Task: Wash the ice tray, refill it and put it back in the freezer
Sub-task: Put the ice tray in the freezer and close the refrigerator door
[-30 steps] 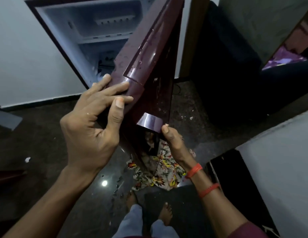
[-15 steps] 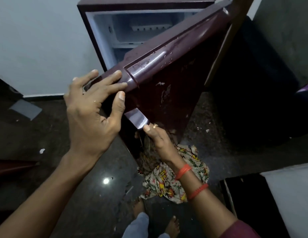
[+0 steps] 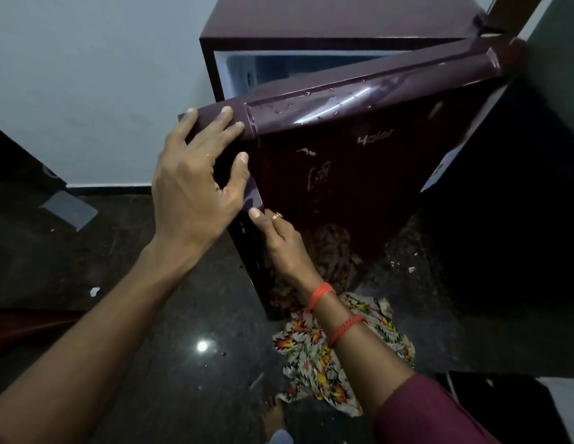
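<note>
A maroon fridge (image 3: 327, 24) stands against the pale wall with its door (image 3: 359, 161) partly ajar. A narrow strip of the white freezer interior (image 3: 279, 70) shows above the door's top edge. My left hand (image 3: 196, 181) lies flat over the door's top left corner, fingers on top and thumb on the front. My right hand (image 3: 279, 241) grips the door's left edge at the handle recess, just below the left hand. The ice tray is not visible.
A flowered cloth (image 3: 314, 357) lies on the dark polished floor (image 3: 170, 363) below the door. Dark furniture (image 3: 20, 168) stands at the left, and a dark shape (image 3: 519, 219) fills the right. Small white scraps dot the floor.
The door has swung toward the fridge body under both hands, so much less of the freezer interior shows. The view has shifted to the left.
</note>
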Demonstrator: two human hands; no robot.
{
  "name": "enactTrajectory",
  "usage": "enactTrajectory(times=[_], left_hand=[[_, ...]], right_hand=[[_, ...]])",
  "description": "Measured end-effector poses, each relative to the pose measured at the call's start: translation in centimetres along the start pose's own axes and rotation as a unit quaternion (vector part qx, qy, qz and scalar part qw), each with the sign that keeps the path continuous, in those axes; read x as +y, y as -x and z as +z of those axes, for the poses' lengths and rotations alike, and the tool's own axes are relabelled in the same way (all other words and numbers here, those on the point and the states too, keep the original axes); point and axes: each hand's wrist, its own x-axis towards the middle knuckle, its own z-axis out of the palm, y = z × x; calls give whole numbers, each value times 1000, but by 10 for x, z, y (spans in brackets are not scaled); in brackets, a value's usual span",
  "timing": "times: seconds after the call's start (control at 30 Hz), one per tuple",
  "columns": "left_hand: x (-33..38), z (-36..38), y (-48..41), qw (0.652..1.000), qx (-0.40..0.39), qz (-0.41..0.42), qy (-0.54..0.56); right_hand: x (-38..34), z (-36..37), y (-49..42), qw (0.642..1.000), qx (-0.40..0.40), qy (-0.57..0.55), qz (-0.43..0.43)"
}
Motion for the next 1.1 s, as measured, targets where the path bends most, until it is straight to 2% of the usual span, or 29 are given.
enactTrajectory(times=[0.27, 0.87, 0.93, 1.0, 1.1], left_hand=[[-40, 26, -45, 999, -15, 23, -33], [-85, 72, -124, 997, -53, 36, -47], [-87, 72, -124, 996, -53, 44, -53], [-88, 72, -123, 996, -54, 51, -57], [-89, 72, -123, 996, -50, 51, -48]], right_hand=[[-9, 21, -63, 999, 26, 46, -7], [-38, 22, -153, 988, -4, 155, 26], [-43, 21, -153, 984, 24, 175, 3], [-50, 18, -150, 969, 106, 216, -56], [-69, 10, -141, 907, 242, 276, -205]])
